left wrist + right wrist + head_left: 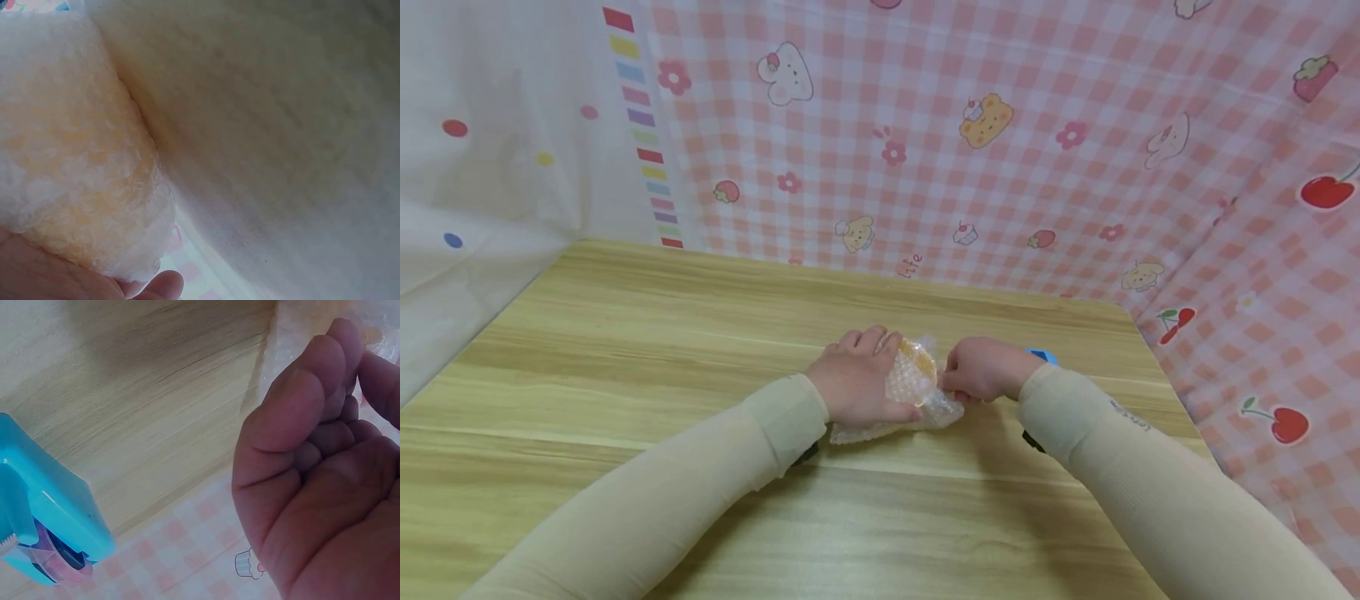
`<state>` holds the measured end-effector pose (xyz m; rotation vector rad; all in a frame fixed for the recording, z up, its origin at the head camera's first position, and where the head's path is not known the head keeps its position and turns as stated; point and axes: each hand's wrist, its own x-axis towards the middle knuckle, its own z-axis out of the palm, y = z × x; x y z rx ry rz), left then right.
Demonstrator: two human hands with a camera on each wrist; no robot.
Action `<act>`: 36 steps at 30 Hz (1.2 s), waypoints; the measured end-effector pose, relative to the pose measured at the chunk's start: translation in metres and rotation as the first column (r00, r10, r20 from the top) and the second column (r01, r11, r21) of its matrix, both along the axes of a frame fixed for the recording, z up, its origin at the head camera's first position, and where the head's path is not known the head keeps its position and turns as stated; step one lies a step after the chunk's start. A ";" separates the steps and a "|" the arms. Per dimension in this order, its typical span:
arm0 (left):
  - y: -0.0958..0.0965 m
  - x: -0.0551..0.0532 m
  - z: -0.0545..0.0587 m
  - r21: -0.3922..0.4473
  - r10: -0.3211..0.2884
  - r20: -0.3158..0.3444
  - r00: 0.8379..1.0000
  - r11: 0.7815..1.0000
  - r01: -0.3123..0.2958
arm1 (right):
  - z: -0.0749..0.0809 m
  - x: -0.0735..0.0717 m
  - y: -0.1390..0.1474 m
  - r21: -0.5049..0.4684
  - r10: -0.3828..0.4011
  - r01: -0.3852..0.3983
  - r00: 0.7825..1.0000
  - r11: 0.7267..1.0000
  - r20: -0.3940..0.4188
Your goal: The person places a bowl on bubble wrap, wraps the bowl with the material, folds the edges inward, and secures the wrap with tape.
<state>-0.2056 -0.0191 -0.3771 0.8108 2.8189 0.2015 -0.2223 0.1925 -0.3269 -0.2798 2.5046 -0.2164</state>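
Note:
A bundle of bubble wrap (pixel 912 385) with something yellow-orange inside lies on the wooden table in the head view. My left hand (pixel 856 382) grips it from the left, thumb on the near side and fingers over the far side. The left wrist view shows the wrapped bundle (pixel 81 156) up close, with fingers (pixel 50 272) curled along its lower edge. At the bundle's right end, my right hand (pixel 988 368) pinches the bubble wrap's edge. The right wrist view shows its fingers (pixel 284 415) curled in, with the thumb close to the fingertips. The wrapped thing's exact kind is hidden.
A blue tape dispenser (pixel 62 494) with a roll of tape (pixel 59 559) stands beyond the right wrist, mostly covered by it in the head view. A pink checked curtain (pixel 865 125) hangs behind and to the right of the table (pixel 625 350); a white dotted one (pixel 490 183) hangs on the left.

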 end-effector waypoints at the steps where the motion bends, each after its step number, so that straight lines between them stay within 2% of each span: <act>1: 0.000 0.000 0.000 -0.001 0.000 0.000 1.000 1.000 0.000 | 0.000 0.000 0.000 -0.001 -0.002 0.002 1.000 1.000 0.000; 7: 0.001 0.000 0.000 0.003 0.001 0.005 1.000 1.000 -0.001 | 0.000 0.001 0.001 0.011 -0.016 0.016 1.000 1.000 -0.007; 13: 0.000 0.001 0.001 -0.001 0.001 0.011 1.000 1.000 -0.001 | 0.001 0.007 0.001 0.007 -0.092 0.093 0.991 0.996 -0.095; 17: 0.000 0.001 0.000 0.003 -0.001 0.007 1.000 1.000 0.001 | 0.000 0.010 -0.002 -0.011 -0.086 0.085 0.987 0.996 -0.138; 22: 0.000 0.001 0.000 0.006 -0.001 0.005 1.000 1.000 0.001 | -0.002 0.012 -0.007 -0.027 -0.052 0.049 0.990 0.998 -0.132; 26: 0.000 0.001 0.000 0.004 -0.001 0.000 1.000 1.000 0.001 | -0.003 0.012 -0.010 -0.031 -0.053 0.050 0.991 0.998 -0.125; 31: 0.000 0.001 -0.001 0.001 -0.004 -0.005 1.000 1.000 0.004 | -0.006 0.012 -0.012 -0.044 -0.050 0.043 0.987 0.998 -0.154; 36: 0.000 0.001 0.000 0.001 -0.004 -0.004 1.000 1.000 0.004 | -0.010 0.012 -0.014 -0.078 -0.113 0.102 0.983 0.992 -0.148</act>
